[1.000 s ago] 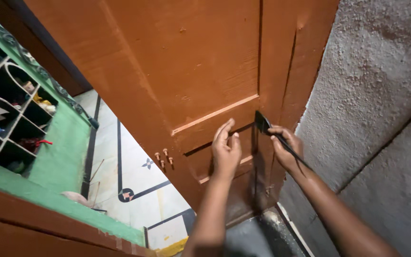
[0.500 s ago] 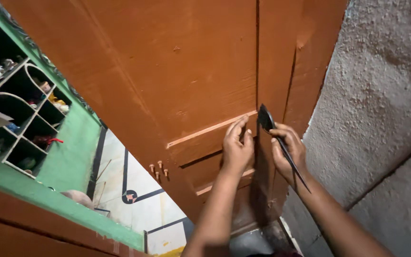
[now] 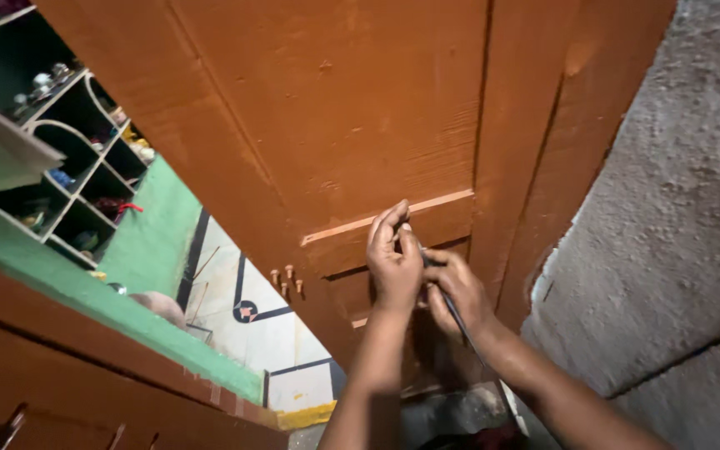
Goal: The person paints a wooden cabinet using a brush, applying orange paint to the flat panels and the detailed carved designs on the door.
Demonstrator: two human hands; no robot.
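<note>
Head view, the only one: both hands meet at the centre of the frame against a reddish-brown wooden door (image 3: 335, 108). The left hand (image 3: 393, 262) is loosely curled, its fingertips pinching at the head of a thin dark tool (image 3: 460, 321), which looks like a small brush, though its bristles are hidden behind the fingers. The right hand (image 3: 458, 293) is closed around the tool's handle, which runs down past the wrist toward the lower right.

Half a second ago the hands were slightly apart, the left flat on the door's panel moulding and the dark tip standing clear above the right hand. Now the left has come off the wood and closed on the tip, so the work has shifted from the door to the tool itself.

Right of the frame is a rough grey wall (image 3: 668, 233). Upper left shows green shelves (image 3: 60, 158) of small items, and below them a patterned tile floor (image 3: 252, 325).
</note>
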